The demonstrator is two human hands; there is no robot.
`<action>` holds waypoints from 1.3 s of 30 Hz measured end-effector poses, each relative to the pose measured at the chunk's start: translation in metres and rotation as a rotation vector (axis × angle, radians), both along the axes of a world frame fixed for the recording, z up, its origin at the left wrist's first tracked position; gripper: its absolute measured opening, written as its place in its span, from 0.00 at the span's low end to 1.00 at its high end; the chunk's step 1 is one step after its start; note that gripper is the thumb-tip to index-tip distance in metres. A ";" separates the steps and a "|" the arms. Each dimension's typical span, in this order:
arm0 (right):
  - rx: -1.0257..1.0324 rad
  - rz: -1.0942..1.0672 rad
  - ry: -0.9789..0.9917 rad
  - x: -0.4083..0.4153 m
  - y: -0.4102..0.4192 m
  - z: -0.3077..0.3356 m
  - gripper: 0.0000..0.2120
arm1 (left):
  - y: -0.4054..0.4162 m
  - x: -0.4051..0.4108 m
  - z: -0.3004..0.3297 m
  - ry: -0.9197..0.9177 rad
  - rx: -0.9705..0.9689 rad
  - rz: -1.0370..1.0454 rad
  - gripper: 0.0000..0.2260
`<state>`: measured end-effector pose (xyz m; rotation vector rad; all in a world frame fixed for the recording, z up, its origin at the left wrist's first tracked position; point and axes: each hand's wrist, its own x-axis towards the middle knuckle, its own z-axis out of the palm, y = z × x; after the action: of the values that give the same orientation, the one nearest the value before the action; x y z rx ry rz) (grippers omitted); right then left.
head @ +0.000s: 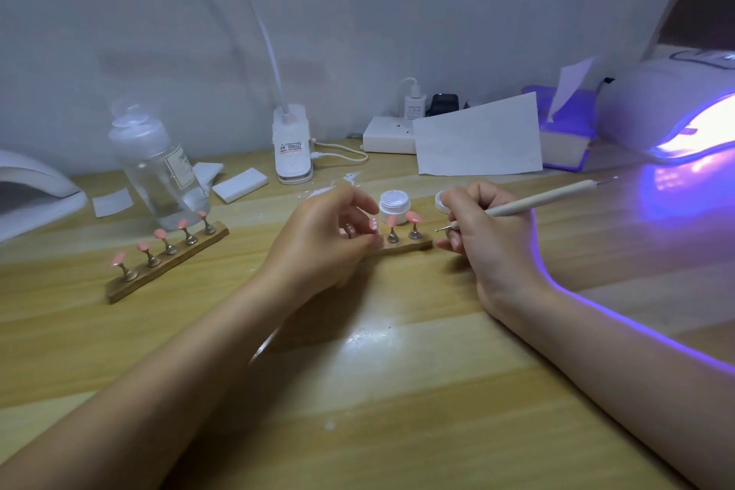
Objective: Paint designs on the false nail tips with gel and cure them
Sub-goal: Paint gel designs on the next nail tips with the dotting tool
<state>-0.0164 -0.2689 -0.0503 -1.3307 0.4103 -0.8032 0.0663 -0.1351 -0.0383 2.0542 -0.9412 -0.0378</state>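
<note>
We are working at the nearer wooden stand point(405, 246), which is lying across the counter point(358, 390) straight in front of us so both wrists can rest while we paint. Our left hand point(318, 239) is covering the stand's left end, fingers point(360, 207) curled around one of the small posts to steady it; its pink tip point(374, 225) is just peeking out, though blur is making the exact grip hard to judge. Our right hand point(489, 227) is pinching the dotting pen point(533, 203) like a pencil, fingers closed on the shaft, its metal ball end hovering just right of the two uncovered nail tips point(413, 216).

The open gel jar point(393, 203) is sitting directly behind the stand, and its lid point(440, 199) beside it, probably so a dip needs only a short reach. The second stand point(167, 259), carrying five pink tips, is waiting well off to the left. The curing lamp point(676, 115) is glowing violet at the right edge, with bare counter between it and us, leaving room to slide a stand in.
</note>
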 end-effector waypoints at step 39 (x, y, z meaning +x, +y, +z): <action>-0.002 -0.107 -0.064 -0.002 -0.001 -0.001 0.20 | -0.004 -0.046 -0.008 0.480 -0.320 -0.119 0.04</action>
<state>-0.0181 -0.2698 -0.0509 -1.2895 0.4333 -0.9328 0.0200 -0.1390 -0.0466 1.5914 -0.7111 -0.3999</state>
